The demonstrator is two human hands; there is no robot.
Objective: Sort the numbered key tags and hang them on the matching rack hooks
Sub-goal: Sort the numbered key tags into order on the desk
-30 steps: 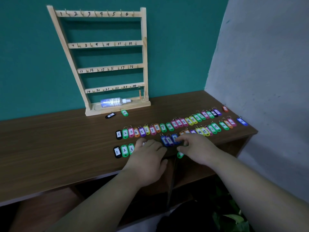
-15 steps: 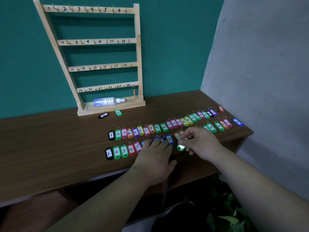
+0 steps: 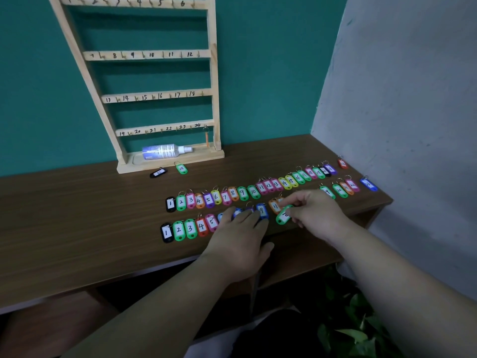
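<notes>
Two rows of coloured numbered key tags lie on the brown desk (image 3: 77,228). The far row (image 3: 242,193) runs from 1 at the left up into the twenties at the right. The near row (image 3: 189,228) starts 1 to 5. My left hand (image 3: 238,237) lies flat over the near row's middle tags, fingers spread. My right hand (image 3: 313,214) pinches a green tag (image 3: 283,216) between the blue 9 tag (image 3: 262,211) and the orange 11 tag (image 3: 275,205). The wooden rack (image 3: 154,95) with numbered hooks stands against the teal wall; an orange tag (image 3: 206,138) hangs at hook 24.
A spray bottle (image 3: 165,151) lies on the rack's base. A black tag (image 3: 158,173) and a green 18 tag (image 3: 181,168) lie loose in front of it. A grey wall (image 3: 400,99) closes the desk's right side. Plant leaves (image 3: 353,326) show below the desk's front edge.
My right hand picked the green tag up from near the desk's front edge and brought it up into the near row. My left hand slid right along that row, uncovering tags 4 and 5.
</notes>
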